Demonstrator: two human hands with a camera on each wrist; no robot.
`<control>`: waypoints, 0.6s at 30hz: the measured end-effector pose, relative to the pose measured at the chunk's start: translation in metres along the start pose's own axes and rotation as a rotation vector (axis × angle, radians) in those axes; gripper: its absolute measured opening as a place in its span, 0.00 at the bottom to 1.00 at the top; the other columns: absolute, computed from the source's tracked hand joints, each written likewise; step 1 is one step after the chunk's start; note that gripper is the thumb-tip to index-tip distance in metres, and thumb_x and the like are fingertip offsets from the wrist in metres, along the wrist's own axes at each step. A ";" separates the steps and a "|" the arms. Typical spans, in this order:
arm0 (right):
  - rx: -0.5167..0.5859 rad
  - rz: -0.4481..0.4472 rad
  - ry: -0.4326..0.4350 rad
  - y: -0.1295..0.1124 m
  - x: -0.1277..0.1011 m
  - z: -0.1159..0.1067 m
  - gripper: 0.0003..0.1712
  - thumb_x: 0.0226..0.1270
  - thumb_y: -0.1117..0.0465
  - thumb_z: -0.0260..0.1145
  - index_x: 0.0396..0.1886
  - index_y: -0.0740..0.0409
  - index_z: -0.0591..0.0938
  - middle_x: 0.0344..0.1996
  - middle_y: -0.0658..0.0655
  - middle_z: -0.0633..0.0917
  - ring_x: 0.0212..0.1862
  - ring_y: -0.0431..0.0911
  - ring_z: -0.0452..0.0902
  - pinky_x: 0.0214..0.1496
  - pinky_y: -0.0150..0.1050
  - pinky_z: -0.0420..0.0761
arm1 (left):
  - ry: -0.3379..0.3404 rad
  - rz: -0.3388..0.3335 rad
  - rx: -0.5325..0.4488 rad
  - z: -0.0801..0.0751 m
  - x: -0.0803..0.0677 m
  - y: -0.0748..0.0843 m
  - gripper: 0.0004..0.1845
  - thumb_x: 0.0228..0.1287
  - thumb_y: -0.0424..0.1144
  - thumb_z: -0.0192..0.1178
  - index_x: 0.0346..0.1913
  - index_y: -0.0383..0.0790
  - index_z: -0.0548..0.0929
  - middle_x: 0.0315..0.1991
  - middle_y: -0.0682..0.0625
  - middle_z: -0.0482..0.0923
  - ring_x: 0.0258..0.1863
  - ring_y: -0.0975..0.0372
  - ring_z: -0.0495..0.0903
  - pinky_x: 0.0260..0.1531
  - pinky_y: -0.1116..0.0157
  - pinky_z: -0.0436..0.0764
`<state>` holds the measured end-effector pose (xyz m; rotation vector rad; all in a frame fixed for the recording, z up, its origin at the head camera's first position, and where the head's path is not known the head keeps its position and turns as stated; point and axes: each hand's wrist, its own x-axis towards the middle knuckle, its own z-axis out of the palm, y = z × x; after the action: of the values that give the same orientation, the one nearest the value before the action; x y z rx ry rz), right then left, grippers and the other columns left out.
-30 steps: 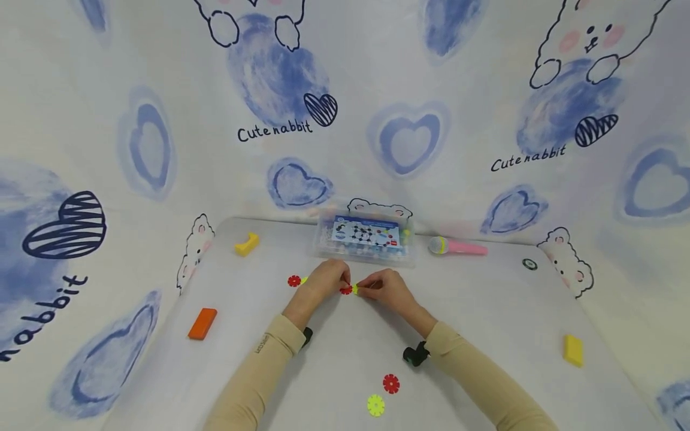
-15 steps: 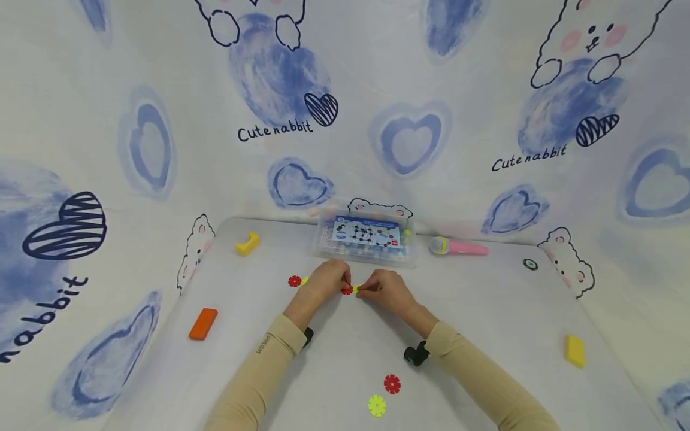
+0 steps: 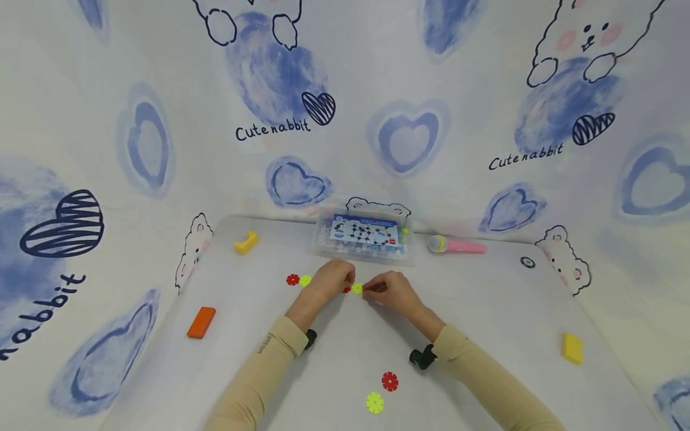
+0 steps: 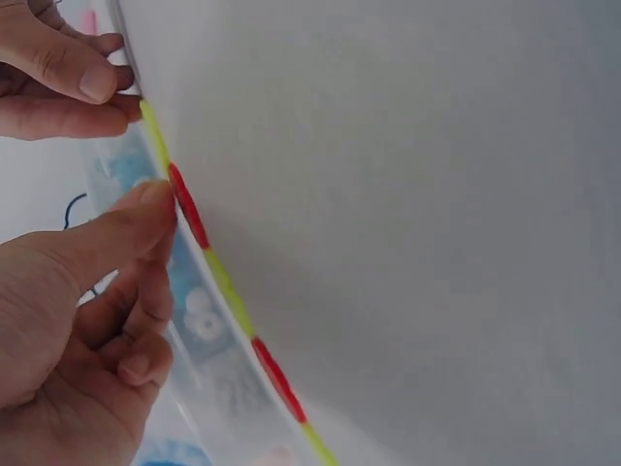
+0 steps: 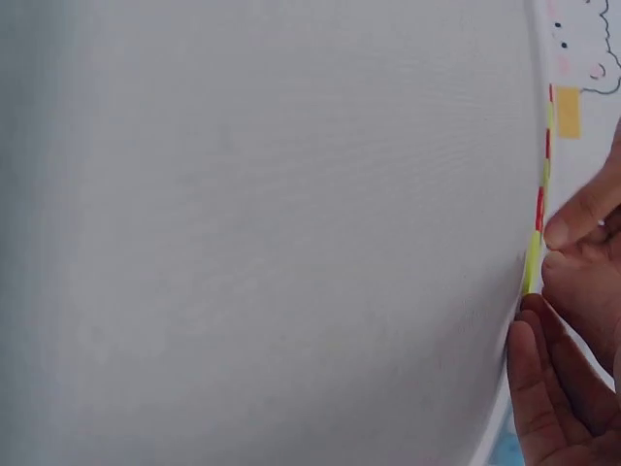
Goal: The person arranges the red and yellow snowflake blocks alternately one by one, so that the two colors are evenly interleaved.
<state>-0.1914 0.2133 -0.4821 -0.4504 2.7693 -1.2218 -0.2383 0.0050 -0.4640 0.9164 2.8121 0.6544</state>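
Your head camera looks forward and down from above the desk [image 3: 485,311], far enough back to take in its whole top, both your forearms and the printed cloth behind.

Your left wrist camera sits very low and close, skimming the desk [image 4: 417,214] so that it fills most of the frame. Your left hand [image 4: 73,320] is large at the lower left, and your right hand [image 4: 58,73] shows at the upper left.

Your right wrist camera is just as low and close, with the desk [image 5: 262,233] filling the frame.

All three views share the chain [image 3: 353,289] [image 4: 209,262] [image 5: 536,248] of red and yellow discs between your hands.
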 end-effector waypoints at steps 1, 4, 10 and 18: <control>-0.002 -0.005 -0.001 0.000 -0.001 0.000 0.08 0.68 0.65 0.80 0.45 0.61 0.95 0.41 0.56 0.95 0.42 0.45 0.92 0.46 0.36 0.91 | -0.004 0.000 -0.015 0.001 0.001 0.001 0.05 0.70 0.26 0.71 0.38 0.39 0.87 0.38 0.47 0.89 0.40 0.56 0.85 0.48 0.58 0.87; -0.003 -0.007 -0.006 0.001 -0.003 -0.001 0.07 0.68 0.64 0.80 0.44 0.60 0.95 0.40 0.55 0.95 0.41 0.43 0.92 0.46 0.34 0.90 | -0.020 0.005 -0.068 0.003 0.004 0.004 0.05 0.70 0.28 0.72 0.40 0.40 0.86 0.39 0.46 0.88 0.39 0.56 0.85 0.46 0.58 0.86; 0.018 0.027 -0.027 0.003 -0.009 -0.006 0.06 0.67 0.61 0.81 0.41 0.56 0.96 0.38 0.53 0.95 0.40 0.41 0.91 0.45 0.33 0.89 | -0.055 0.004 -0.098 0.008 0.006 0.008 0.05 0.69 0.29 0.74 0.38 0.40 0.87 0.36 0.49 0.87 0.35 0.60 0.81 0.46 0.59 0.85; 0.016 0.017 -0.072 0.003 -0.033 -0.031 0.10 0.68 0.57 0.82 0.44 0.57 0.95 0.40 0.50 0.95 0.41 0.40 0.90 0.46 0.31 0.88 | -0.039 0.016 -0.111 0.011 0.007 0.008 0.06 0.69 0.27 0.72 0.36 0.40 0.88 0.36 0.49 0.88 0.37 0.58 0.84 0.50 0.57 0.87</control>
<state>-0.1669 0.2464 -0.4647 -0.4589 2.6956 -1.1984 -0.2375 0.0193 -0.4707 0.9216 2.7067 0.7769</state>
